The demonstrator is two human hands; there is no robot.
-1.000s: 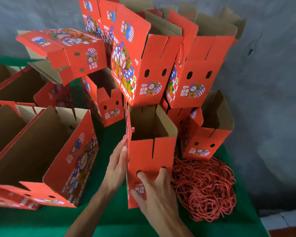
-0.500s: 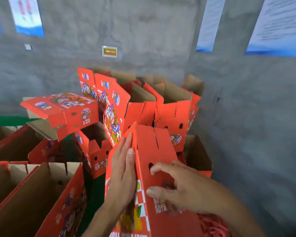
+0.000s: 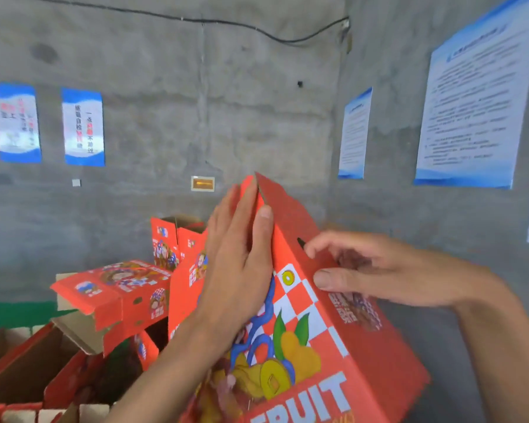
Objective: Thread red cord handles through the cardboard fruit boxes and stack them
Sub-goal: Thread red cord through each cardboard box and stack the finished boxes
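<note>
Up close, one red fruit box fills the space between both hands, tilted so its top edge points away and upward toward the grey concrete wall. The left hand lies flat and open against the printed side panel, fingers stretched together along the box's upper edge, thumb wrapped over the corner ridge. The right hand rests on the adjoining end panel, loosely curled, with its forefinger at a small cord hole and the thumb pressing lower on the same face; whether any cord sits under that palm cannot be told. The word FRUIT and a checked fruit picture show on the side below the left wrist.

Beyond and above the hands the air is open all the way to the wall. To the right of the right hand is bare wall with no clutter near it. Left of the left hand the room is tight: a tipped-over box lies on its side just beside the left forearm, and upright boxes stand behind the left fingers, at least two of them, their top flaps open. Below the left forearm sit open brown-lined boxes, two or three by count; their insides are shadowed and blurred.

Four blue-bordered posters hang on the wall, two far left of the hands and two to the right above the right hand.
</note>
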